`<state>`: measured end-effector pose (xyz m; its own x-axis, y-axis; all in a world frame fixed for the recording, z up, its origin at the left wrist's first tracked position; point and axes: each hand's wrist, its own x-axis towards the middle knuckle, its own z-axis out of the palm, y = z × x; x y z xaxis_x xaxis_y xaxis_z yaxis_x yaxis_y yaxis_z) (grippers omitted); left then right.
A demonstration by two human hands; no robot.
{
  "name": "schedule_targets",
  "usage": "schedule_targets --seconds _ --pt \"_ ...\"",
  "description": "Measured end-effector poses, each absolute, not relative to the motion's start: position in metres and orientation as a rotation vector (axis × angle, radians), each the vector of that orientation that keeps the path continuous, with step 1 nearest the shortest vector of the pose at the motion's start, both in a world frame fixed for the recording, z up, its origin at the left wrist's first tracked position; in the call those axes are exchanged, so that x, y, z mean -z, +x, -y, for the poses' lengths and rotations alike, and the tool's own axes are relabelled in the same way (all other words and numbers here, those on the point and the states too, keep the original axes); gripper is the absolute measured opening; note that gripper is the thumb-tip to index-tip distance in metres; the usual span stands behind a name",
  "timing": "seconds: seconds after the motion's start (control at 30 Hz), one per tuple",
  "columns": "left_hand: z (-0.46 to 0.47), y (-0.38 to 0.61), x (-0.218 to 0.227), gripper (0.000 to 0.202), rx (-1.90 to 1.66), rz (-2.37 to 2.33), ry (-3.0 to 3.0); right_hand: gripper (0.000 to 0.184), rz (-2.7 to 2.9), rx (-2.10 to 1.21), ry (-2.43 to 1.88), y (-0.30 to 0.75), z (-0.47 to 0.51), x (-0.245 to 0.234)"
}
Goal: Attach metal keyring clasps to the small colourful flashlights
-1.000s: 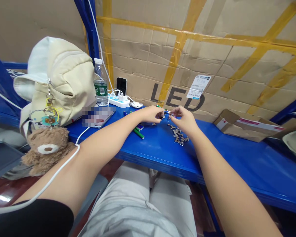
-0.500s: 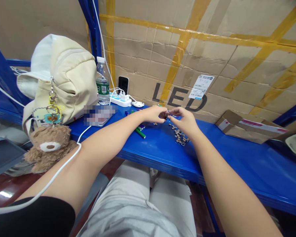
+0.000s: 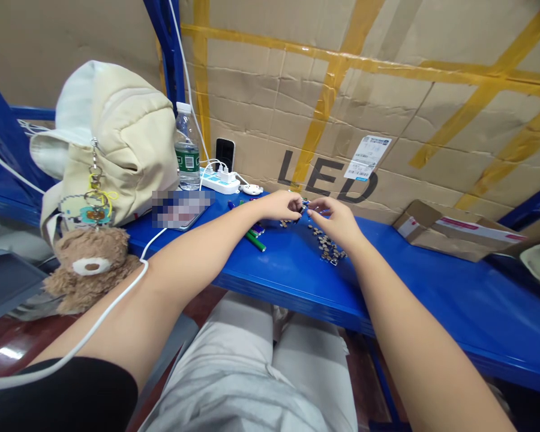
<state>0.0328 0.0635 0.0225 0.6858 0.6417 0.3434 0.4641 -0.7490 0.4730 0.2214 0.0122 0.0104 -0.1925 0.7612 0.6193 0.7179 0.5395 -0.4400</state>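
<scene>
At 4 o'clock from our left hand (image 3: 282,205) lie small parts (image 3: 328,247), green tubes (image 3: 255,241) at 7. Its fingertips pinch a dark piece (image 3: 300,211); our right hand (image 3: 338,219) curls beside it, hold unclear. Beyond, at 12, stands carton (image 3: 252,90).

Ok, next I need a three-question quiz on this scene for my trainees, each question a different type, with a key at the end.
1. True or false: the bottle stands upright with its cap on.
2. Multiple choice: which large letters show on the cardboard?
A) LCD
B) LED
C) USB
3. Short answer: which hand is nearer the main pile of small pieces?

Key
1. True.
2. B.
3. The right hand.
</scene>
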Motion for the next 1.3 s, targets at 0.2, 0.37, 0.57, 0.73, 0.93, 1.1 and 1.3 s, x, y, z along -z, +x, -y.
schedule_targets --seconds 0.2,0.37,0.57,0.73,0.93,1.1,1.3 --pt "-0.075 0.028 -0.022 0.018 -0.931 -1.149 2.472 0.015 2.247 -0.009 -1.172 0.211 -0.017 0.001" --pt "-0.078 0.025 -0.024 0.017 -0.994 -1.211 2.443 0.030 2.493 0.145 -1.172 0.194 -0.017 0.011" --pt "-0.081 0.025 -0.021 0.019 -0.980 -1.195 2.469 0.031 2.528 0.220 -1.279 0.196 -0.018 0.014" --pt "-0.084 0.026 -0.019 0.020 -0.983 -1.155 2.445 0.016 2.446 0.153 -1.257 0.204 -0.018 0.009" --pt "-0.083 0.028 -0.019 0.019 -1.006 -1.110 2.410 0.015 2.443 -0.029 -1.267 0.207 -0.023 0.010" --pt "-0.084 0.028 -0.017 0.019 -0.992 -1.080 2.421 0.010 2.424 -0.093 -1.266 0.209 -0.027 0.011" --pt "-0.081 0.029 -0.018 0.018 -0.970 -1.030 2.470 0.007 2.434 -0.066 -1.275 0.209 -0.033 0.012"
